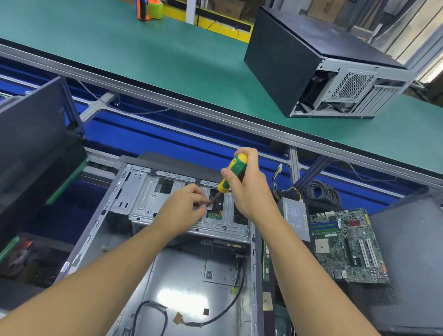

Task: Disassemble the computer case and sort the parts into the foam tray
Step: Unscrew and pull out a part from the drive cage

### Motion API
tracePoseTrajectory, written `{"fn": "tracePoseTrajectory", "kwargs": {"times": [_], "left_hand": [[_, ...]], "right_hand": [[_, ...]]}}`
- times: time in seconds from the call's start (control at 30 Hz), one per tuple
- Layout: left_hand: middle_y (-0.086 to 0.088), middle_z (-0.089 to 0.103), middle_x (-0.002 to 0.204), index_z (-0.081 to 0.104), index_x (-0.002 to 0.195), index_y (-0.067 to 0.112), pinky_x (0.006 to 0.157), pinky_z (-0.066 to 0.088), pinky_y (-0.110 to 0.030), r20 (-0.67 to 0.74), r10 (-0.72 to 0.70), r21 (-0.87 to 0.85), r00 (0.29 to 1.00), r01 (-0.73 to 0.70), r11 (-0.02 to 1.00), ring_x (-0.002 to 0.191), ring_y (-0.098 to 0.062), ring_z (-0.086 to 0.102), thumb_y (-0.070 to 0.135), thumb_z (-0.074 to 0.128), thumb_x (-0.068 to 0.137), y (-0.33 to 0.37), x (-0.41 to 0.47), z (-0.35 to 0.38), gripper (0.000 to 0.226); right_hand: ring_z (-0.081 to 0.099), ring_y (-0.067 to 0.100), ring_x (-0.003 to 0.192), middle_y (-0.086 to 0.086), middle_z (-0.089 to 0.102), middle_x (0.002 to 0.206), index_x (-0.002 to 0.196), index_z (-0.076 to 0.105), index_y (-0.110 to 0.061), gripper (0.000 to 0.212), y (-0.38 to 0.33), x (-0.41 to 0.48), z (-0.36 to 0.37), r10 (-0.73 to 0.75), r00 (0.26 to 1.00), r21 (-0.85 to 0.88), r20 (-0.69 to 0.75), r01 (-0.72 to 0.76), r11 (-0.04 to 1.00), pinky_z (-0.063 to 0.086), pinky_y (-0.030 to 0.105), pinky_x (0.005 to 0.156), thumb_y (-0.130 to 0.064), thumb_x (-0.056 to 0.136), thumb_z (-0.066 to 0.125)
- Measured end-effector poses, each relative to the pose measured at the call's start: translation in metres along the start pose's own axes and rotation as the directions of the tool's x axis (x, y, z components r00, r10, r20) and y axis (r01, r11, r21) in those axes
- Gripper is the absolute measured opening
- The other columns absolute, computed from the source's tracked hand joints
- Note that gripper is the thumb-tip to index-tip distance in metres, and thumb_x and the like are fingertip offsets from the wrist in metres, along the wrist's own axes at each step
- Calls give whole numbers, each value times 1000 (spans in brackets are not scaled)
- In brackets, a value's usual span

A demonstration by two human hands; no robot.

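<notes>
The opened computer case (159, 279) is lying flat right in front of me, with the silver drive cage (148, 202) sitting across its far end. Right hand (247, 189) is wrapping fully round the green-and-yellow screwdriver (234, 173), and left hand (185, 207) is pinching the blade down by the tip. The tool's long axis is slanting from the handle down-left into the cage top, so the fastener is lying below and left of the right hand, nearer the left. Fingers are hiding the screw, so I'm guessing it's not out yet
</notes>
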State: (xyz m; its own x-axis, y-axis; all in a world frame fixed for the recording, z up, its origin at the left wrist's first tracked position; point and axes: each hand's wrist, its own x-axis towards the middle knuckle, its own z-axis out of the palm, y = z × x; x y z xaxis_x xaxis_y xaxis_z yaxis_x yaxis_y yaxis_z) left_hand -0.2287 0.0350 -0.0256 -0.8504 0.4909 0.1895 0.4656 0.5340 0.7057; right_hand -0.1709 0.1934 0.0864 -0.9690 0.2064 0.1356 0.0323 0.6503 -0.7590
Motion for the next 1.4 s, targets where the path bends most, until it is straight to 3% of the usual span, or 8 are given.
{"fn": "tracePoseTrajectory", "kwargs": {"times": [0.23,0.4,0.6,0.8,0.93,1.07,1.27,1.4], "left_hand": [[17,56,98,79,102,18,84,51,-24,6,11,1,1000,-11,1000,87,-6,58,16,68,91,-1,1,1,16],[17,56,99,78,104,17,84,49,-25,-12,19,0,1000,-19,1000,88,-6,56,17,67,91,-3,1,3,17],[14,61,101,77,103,17,82,53,-34,7,21,-50,1000,-21,999,78,-6,59,15,68,88,-4,1,2,17],[24,67,107,64,116,43,85,50,-28,168,-76,-452,983,145,880,98,-1,63,11,69,90,11,4,-26,42],[10,72,100,69,103,20,81,52,-22,219,59,-583,974,82,809,96,-5,66,5,69,89,41,21,-56,21],[-5,73,84,66,85,12,77,56,-29,246,13,-415,969,93,905,80,-7,67,3,70,85,60,33,-66,11],[23,62,61,55,62,33,51,38,-12,-161,-107,-162,981,81,983,58,5,53,23,78,66,70,26,-44,25],[13,52,62,55,68,35,56,36,-19,-183,-77,-449,980,-13,894,61,-6,43,0,75,69,69,22,-27,40]], "right_hand": [[48,26,64,9,56,70,98,29,-23,44,-15,10,1,-93,995,-299,-45,75,951,46,37,51,-46,93,66],[63,31,75,11,61,77,100,31,-22,33,-21,11,2,-102,994,-237,44,109,965,54,47,60,-32,99,62],[47,24,69,1,51,79,100,34,-19,31,-31,15,4,-126,986,-330,110,156,931,35,34,53,-29,97,63],[52,33,77,6,50,91,95,31,-22,41,-32,19,-2,-27,996,-416,81,59,908,45,41,62,-59,98,47],[52,32,83,3,45,96,99,39,-19,25,-28,20,-6,-169,962,-320,214,233,919,48,44,71,-40,102,52],[51,26,81,-1,41,100,100,41,-23,16,-26,24,-19,-234,897,-274,375,349,896,48,44,71,-32,102,53],[48,23,84,-2,35,107,114,46,-33,17,-30,31,-32,-176,833,-273,524,361,892,44,40,70,-25,100,51],[53,29,83,4,42,106,116,42,-18,55,-40,20,-19,-80,978,-341,195,144,929,45,40,67,-61,88,63]]}}
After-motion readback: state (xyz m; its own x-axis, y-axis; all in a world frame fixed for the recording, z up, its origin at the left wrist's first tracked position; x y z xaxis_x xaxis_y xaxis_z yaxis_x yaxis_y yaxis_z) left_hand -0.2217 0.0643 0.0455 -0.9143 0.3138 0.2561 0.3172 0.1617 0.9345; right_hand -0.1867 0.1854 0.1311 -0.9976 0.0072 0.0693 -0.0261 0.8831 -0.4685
